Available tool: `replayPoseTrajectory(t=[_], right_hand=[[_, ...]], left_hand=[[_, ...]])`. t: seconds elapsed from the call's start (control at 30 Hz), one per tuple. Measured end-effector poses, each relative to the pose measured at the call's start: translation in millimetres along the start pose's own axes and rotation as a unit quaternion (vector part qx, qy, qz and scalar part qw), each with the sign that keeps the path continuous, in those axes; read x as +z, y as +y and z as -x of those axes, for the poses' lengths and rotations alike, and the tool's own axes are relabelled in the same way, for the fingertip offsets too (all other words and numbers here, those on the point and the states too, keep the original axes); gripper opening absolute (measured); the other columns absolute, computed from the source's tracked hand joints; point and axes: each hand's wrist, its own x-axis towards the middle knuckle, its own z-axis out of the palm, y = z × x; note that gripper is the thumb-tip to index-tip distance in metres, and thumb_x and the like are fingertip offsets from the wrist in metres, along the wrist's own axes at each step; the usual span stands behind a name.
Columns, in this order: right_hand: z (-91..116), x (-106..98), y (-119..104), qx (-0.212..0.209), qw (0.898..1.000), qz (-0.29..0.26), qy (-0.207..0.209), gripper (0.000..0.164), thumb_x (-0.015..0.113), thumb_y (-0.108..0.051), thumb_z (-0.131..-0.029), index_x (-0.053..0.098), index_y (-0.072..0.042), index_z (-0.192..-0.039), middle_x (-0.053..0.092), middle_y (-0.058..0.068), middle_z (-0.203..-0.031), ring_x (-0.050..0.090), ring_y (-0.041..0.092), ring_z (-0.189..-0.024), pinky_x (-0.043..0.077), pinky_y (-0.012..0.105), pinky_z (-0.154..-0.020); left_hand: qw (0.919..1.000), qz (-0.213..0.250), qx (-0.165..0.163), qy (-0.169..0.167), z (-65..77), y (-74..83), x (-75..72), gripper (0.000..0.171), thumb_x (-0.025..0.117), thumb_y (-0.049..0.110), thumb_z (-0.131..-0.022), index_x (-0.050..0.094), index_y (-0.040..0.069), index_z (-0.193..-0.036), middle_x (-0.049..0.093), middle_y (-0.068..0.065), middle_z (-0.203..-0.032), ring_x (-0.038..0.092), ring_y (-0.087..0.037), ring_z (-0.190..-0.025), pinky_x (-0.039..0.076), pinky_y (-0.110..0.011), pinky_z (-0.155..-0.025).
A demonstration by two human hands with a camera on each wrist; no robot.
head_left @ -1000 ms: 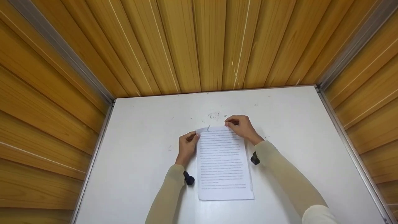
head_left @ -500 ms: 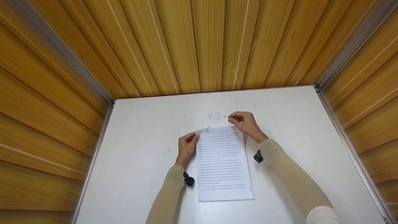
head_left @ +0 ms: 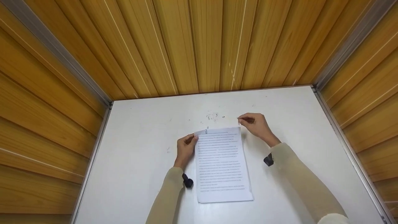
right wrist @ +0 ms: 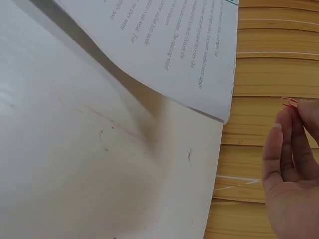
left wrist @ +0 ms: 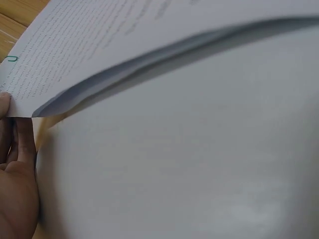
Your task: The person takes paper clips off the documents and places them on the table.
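A stack of printed paper [head_left: 220, 165] lies in the middle of the table, its top end raised. My left hand [head_left: 186, 151] pinches the stack's upper left corner between thumb and fingers. On the top edge, near that corner, sits a green paper clip [left wrist: 12, 59]. My right hand [head_left: 256, 126] is apart from the stack, just beyond its upper right corner. It pinches a small pinkish-red paper clip [right wrist: 289, 102] between thumb and forefinger. In the right wrist view the paper's loose corner overhangs the table.
The white table [head_left: 140, 140] has dark smudges [head_left: 213, 116] beyond the paper. Yellow wood-look panels [head_left: 208, 46] stand at the back and both sides, with metal posts in the corners. Each wrist carries a small black camera [head_left: 188, 182].
My right hand has drawn away from the paper's top edge, moving right with the pinkish-red paper clip in its fingertips. My left hand keeps its pinch on the corner.
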Motion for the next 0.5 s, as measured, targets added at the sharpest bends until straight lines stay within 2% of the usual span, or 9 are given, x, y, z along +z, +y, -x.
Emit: replayPoseTrajectory(t=[0.27, 0.5], right_hand=[[13.8, -11.8, 20.8, 0.019, 1.0, 0.004, 0.022, 0.011, 0.077, -0.009, -0.099, 0.082, -0.005, -0.108, 0.081, 0.013, -0.101, 0.072, 0.008, -0.085, 0.054, 0.013, -0.076], [23.0, -8.7, 38.7, 0.027, 0.999, 0.003, 0.023, 0.014, 0.075, -0.006, -0.099, 0.08, 0.002, -0.109, 0.08, 0.016, -0.099, 0.071, 0.009, -0.083, 0.054, 0.014, -0.075]], left_hand=[[0.9998, -0.016, -0.01, -0.008, -0.2, -2.6, 2.0, 0.029, 0.072, 0.024, -0.105, 0.077, 0.007, -0.128, 0.08, -0.008, -0.118, 0.074, -0.017, -0.103, 0.057, -0.031, -0.095], [0.9999, -0.016, -0.003, 0.002, -1.0, -3.4, -3.3, 0.028, 0.072, 0.024, -0.105, 0.077, 0.007, -0.127, 0.08, -0.008, -0.117, 0.075, -0.017, -0.102, 0.057, -0.03, -0.093]])
